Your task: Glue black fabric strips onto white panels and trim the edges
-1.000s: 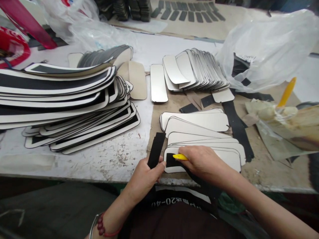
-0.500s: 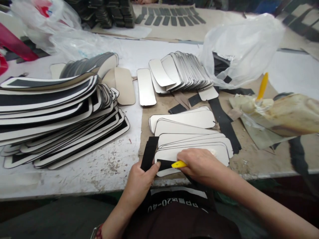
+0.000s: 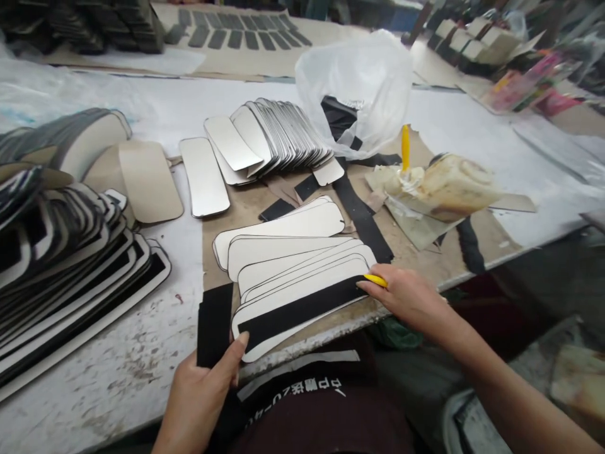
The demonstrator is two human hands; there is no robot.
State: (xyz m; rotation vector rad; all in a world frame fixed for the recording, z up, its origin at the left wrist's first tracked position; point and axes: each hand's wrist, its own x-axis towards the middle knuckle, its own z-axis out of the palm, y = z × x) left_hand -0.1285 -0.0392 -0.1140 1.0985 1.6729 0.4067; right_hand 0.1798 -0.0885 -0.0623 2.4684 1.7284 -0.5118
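A long black strip (image 3: 302, 306) lies flat along the nearest white rounded panel (image 3: 265, 345), at the table's front edge. My left hand (image 3: 208, 378) has its thumb on the panel's left end and grips black strips (image 3: 215, 321) that stick up beside it. In my right hand (image 3: 406, 293) is a yellow tool (image 3: 375, 280), held at the strip's right end with the fingertips on the strip. More white panels (image 3: 288, 239) are fanned out just behind.
Black-and-white panels (image 3: 94, 284) are piled at left. Small white panels (image 3: 278, 139) stand in a row behind. A clear bag (image 3: 363, 82) and a glue-stained bag (image 3: 454, 189) with an upright yellow tool (image 3: 405, 148) are farther right.
The view has turned to the right. My right hand has moved along the panel to its right end, and the black strip now lies along the panel's length. My left hand stays at the left end.
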